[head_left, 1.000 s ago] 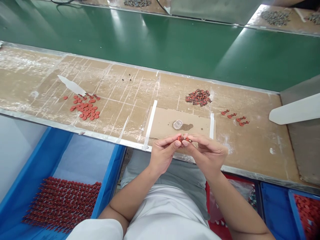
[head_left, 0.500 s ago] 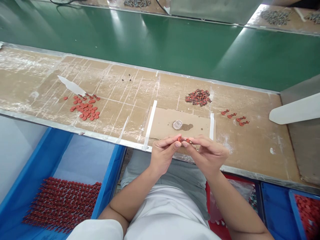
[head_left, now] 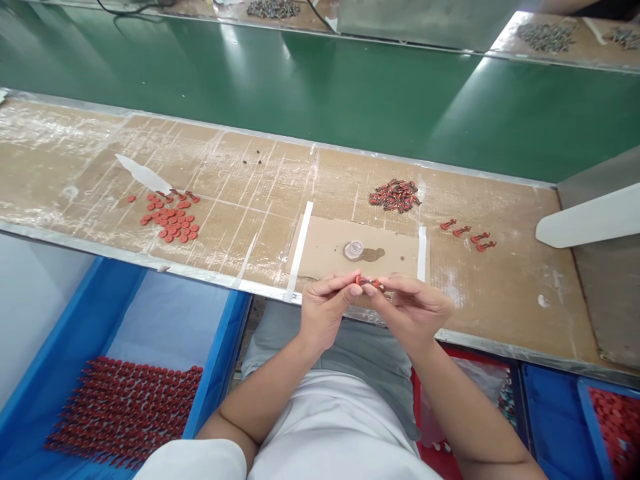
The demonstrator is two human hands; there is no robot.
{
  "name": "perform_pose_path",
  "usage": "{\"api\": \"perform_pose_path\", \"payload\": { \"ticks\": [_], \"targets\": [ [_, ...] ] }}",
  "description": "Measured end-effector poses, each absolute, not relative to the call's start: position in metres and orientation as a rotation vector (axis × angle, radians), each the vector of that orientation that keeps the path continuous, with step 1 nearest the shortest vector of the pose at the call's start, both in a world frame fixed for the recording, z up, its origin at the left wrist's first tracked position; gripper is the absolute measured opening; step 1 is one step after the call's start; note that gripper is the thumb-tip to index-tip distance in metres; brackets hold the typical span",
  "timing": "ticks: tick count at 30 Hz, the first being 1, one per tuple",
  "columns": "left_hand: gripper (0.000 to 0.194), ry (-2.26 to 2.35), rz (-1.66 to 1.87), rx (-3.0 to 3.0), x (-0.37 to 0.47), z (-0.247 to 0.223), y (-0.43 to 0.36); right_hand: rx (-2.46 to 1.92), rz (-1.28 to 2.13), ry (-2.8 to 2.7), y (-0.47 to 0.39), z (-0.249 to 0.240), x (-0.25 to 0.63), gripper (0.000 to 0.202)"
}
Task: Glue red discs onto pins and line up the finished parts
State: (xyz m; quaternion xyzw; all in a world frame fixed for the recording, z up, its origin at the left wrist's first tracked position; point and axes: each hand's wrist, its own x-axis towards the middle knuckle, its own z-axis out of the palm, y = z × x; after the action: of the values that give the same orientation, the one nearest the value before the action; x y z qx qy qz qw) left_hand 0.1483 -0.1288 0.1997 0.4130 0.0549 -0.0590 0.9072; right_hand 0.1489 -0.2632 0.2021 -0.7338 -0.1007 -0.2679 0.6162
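Between my two hands, over the front edge of the cardboard mat (head_left: 320,247), is a small red and dark part (head_left: 369,283). The fingertips of my left hand (head_left: 325,303) pinch its red left end. At its other end, the thumb and fingers of my right hand (head_left: 415,307) are closed on it. Just beyond the hands stands a small clear round cup (head_left: 353,250), beside a dark wet stain. A pile of red and black pieces (head_left: 395,195) lies behind the mat. To its right, several assembled red parts (head_left: 461,231) form a slanted row.
Red discs (head_left: 173,223) lie loose at the left, near a white strip (head_left: 143,175). Below left, a blue bin (head_left: 235,327) holds rows of red parts. A white blade-like piece (head_left: 590,217) juts in at the right. Behind runs a green surface (head_left: 300,87).
Both hands still hold the part together. My right hand has shifted very slightly left, and the part's right end tilts a little lower. The view has moved slightly.
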Motion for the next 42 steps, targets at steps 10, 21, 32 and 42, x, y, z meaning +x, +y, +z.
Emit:
{"api": "perform_pose_path", "payload": {
  "ticks": [10, 21, 32, 42],
  "targets": [
    [0.020, 0.222, -0.065, 0.832, 0.150, 0.202, -0.135, -1.700, -0.639, -0.179, -0.259, 0.200, 0.151, 0.021],
    [0.022, -0.017, 0.097, 1.038, 0.149, 0.200, -0.130, -1.509, -0.622, -0.002, -0.242, 0.218, 0.157, 0.016],
    [0.020, -0.046, 0.276, 1.129, 0.150, 0.202, -0.123, -1.471, -0.528, 0.126, -0.229, 0.214, 0.155, 0.022],
    [0.024, -0.059, 0.288, 1.176, 0.150, 0.198, -0.121, -1.469, -0.483, 0.131, -0.230, 0.213, 0.152, 0.019]
  ]
}}
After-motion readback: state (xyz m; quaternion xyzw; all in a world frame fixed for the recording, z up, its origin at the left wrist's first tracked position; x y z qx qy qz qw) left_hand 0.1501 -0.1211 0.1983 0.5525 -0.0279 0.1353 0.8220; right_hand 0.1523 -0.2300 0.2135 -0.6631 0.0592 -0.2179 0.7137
